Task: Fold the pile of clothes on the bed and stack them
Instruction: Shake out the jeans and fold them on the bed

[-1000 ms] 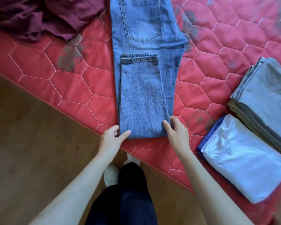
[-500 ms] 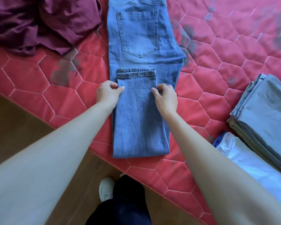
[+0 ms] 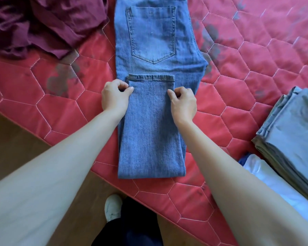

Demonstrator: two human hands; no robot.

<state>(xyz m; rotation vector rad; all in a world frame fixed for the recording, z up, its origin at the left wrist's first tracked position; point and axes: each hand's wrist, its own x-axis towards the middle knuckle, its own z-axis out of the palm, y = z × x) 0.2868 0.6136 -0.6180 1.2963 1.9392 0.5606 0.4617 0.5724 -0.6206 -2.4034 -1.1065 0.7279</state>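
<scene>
A pair of light blue jeans [image 3: 149, 132] lies lengthwise on the red quilted bed [image 3: 238, 89], back pocket up, with the legs folded over so the hems rest just below the pocket. My left hand [image 3: 115, 96] pinches the left edge of the folded leg near the hem. My right hand [image 3: 183, 100] pinches the right edge at the same height. A crumpled maroon garment [image 3: 43, 23] sits at the far left of the bed. At the right edge lie a folded grey stack [image 3: 292, 132] and a folded white piece [image 3: 281, 185].
The bed's edge runs diagonally from left to lower right, with wooden floor [image 3: 16, 142] beyond it. My white shoe [image 3: 113, 207] and dark trouser leg stand on the floor close to the bed. Dark blotches mark the quilt beside the jeans.
Both hands moved from the near fold of the jeans up to the sides of the folded leg by the hems and closed on its edges. The view shifted slightly forward.
</scene>
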